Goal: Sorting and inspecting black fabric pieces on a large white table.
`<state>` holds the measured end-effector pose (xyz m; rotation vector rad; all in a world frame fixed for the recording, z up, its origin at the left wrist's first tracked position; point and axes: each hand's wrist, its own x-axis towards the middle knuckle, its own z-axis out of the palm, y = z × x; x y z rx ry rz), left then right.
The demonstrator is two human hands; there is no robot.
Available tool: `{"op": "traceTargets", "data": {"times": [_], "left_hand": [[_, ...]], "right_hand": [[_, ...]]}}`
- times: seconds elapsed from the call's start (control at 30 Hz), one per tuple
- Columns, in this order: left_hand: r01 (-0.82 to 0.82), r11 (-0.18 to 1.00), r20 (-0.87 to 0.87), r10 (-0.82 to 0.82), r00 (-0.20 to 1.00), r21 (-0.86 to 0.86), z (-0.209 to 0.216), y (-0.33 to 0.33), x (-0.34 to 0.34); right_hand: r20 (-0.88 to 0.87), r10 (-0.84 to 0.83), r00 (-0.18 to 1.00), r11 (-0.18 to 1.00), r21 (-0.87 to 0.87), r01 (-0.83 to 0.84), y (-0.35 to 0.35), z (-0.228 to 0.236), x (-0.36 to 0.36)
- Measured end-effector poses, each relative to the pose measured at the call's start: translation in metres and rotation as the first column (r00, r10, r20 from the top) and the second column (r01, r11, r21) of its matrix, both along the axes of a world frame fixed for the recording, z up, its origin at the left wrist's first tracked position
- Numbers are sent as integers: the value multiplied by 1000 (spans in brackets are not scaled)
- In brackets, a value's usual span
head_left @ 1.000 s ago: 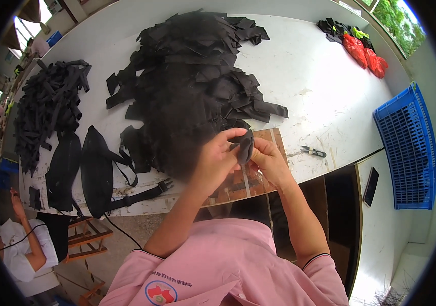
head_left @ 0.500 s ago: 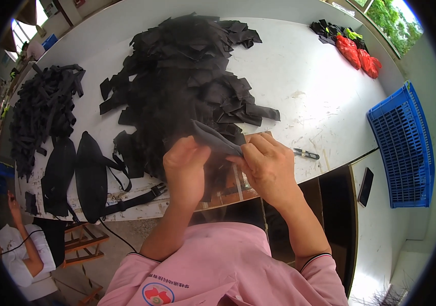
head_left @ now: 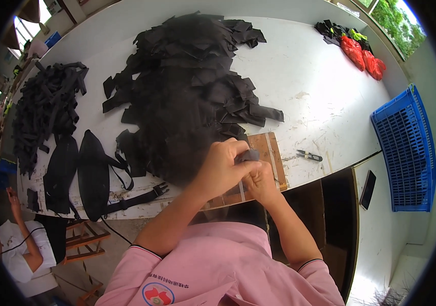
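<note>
Close together over the near table edge, my left hand (head_left: 222,166) and my right hand (head_left: 262,184) are both closed on a black fabric piece (head_left: 250,155). Only a small folded end of it shows above my left fingers; the rest is hidden by the hands. Below them lies a brown wooden board (head_left: 266,147), partly covered by my hands. Just beyond is a large heap of black fabric pieces (head_left: 187,76), some looking like flat sewn tubes or pockets. A pair of thread snips (head_left: 309,156) rests right of the board.
Left on the white table (head_left: 299,76) are a pile of narrow black strips (head_left: 49,104), black belt bags (head_left: 93,176) and a buckle strap (head_left: 136,199). Red plastic bags (head_left: 360,56) lie far right. A blue crate (head_left: 405,150) and phone (head_left: 367,188) are at right; a seated person (head_left: 27,245) is lower left.
My left hand has moved right and up against my right hand, which has shifted slightly left and down. The fabric piece, stretched between them before, is now bunched and mostly covered.
</note>
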<state>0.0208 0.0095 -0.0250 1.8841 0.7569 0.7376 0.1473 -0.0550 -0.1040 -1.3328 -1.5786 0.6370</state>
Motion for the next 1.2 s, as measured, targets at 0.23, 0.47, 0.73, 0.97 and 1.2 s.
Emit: {"op": "traceTargets", "data": {"times": [0.23, 0.47, 0.73, 0.97, 1.2], "left_hand": [[134, 937, 513, 54, 857, -323, 3, -8, -14], [172, 880, 763, 268, 589, -442, -10, -1, -21], [64, 931, 634, 194, 749, -360, -12, -2, -30], [-558, 823, 227, 566, 793, -102, -50, 21, -58], [-464, 733, -353, 659, 664, 497, -96, 50, -84]], "right_hand": [[151, 39, 988, 998, -44, -33, 7, 39, 1], [428, -33, 903, 997, 71, 3, 13, 56, 0], [225, 0, 974, 999, -40, 9, 3, 43, -5], [-217, 73, 973, 990, -104, -97, 10, 103, 6], [-697, -231, 679, 971, -120, 207, -51, 53, 36]]}}
